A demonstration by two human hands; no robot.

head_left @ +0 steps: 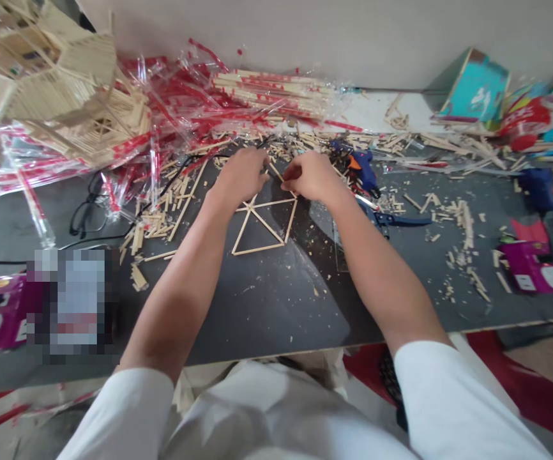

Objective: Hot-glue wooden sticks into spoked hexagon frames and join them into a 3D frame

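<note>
My left hand (241, 177) and my right hand (311, 177) meet above the dark work table (267, 319). Between their fingertips is a thin wooden stick (282, 179), pinched by both hands, though the left fingers partly hide its upper end. Just below the hands lies a flat frame of glued wooden sticks (264, 223), with triangular openings and diagonal braces. Its top edge nearly reaches my fingers. Part of the frame's upper area is hidden behind my hands.
Cut stick pieces (161, 214) litter the table. A blue glue gun (363, 167) and blue-handled pliers (391, 220) lie to the right. A stick-built model (66, 83), red-printed plastic wrap (175, 108) and a stick bundle (271, 92) fill the back left. Black eyeglasses (87, 211) lie left.
</note>
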